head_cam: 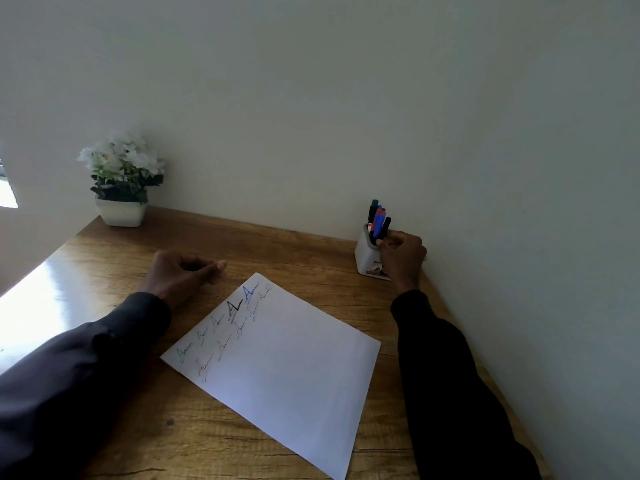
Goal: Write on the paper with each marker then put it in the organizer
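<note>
Our right hand [401, 254] is at the white organizer [367, 252], which stands at the table's [277, 244] far right corner against the wall [346, 98]. Its fingers pinch the black marker [386, 227], whose lower end sits in the cup among the other markers [376, 216]. Our left hand [183, 275] rests loosely curled on bare wood, holding nothing, just beyond the paper's [294, 368] far left edge. The paper lies skewed mid-table, writing along that edge. A flower pot [121, 213] occupies the far left corner, well apart.
</note>
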### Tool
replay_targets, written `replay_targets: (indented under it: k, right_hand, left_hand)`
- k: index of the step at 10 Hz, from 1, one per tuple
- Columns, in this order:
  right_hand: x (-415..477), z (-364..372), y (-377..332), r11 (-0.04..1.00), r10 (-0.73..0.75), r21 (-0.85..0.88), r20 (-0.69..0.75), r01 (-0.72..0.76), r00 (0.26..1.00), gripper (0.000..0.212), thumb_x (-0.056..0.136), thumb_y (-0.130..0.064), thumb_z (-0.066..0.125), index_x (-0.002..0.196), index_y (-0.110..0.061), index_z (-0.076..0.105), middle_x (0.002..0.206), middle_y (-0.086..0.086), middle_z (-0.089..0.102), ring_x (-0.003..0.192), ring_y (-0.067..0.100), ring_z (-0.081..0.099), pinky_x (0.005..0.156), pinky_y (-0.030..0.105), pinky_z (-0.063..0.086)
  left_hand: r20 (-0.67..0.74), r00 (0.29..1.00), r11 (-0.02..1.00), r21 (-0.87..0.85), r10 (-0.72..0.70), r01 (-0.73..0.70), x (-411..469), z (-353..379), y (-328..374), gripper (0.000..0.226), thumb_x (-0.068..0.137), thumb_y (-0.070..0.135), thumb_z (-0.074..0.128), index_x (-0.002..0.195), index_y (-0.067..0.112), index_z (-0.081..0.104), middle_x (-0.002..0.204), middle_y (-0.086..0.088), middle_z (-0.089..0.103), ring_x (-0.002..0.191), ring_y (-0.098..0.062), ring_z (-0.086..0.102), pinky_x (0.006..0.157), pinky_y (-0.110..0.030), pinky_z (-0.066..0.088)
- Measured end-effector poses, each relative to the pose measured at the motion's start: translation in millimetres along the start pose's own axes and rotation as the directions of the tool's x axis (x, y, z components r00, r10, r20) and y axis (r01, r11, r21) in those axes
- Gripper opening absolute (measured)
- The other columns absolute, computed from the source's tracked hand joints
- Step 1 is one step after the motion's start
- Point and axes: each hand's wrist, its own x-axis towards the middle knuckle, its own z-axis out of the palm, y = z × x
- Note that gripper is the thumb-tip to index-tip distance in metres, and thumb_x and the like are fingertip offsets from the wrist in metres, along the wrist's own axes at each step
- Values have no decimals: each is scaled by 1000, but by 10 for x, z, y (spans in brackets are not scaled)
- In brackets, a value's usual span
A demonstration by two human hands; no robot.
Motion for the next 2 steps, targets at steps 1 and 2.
replay_targets:
  k: [1,2]
  right_hand:
    - [-68,4,49,1000,-16,10,-89,17,996,23,82,5,76,105,-1,76,94,5,73,77,12,66,64,2,49]
    - [-247,67,-11,995,-32,83,-173,47,984,21,87,3,70,99,-14,69,94,1,70,83,12,68,70,13,54]
  left_hand:
    - [-1,1000,1000,-6,18,-18,-25,-14,5,18,86,22,76,94,6,78,85,-5,76,82,-21,72,79,-38,60]
    - [-21,999,1000,-8,28,-28,-56,-26,-1,17,87,21,75,93,5,77,84,-6,76,78,-18,71,65,-26,54]
